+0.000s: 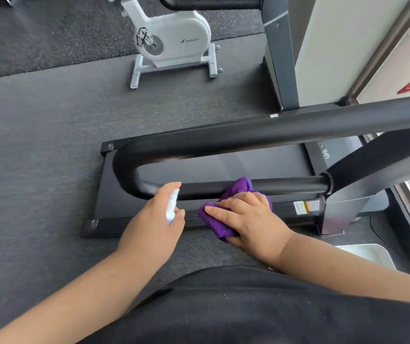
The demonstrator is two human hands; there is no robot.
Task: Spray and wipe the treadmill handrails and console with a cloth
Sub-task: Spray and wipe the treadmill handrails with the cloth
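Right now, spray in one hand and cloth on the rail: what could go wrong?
1. The spray bottle in the left hand points at the handrail just above the treadmill belt; overspray could wet the belt.
2. The right hand presses the purple cloth so close to the nozzle that mist may hit the fingers.
3. The cloth is bunched, and might only cover the rail's near side.

A gym: treadmill (223, 167), exercise bike (174, 43), rubber flooring (38, 120)

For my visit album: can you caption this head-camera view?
Right hand presses a purple cloth on the treadmill handrail; left hand holds a spray bottle.
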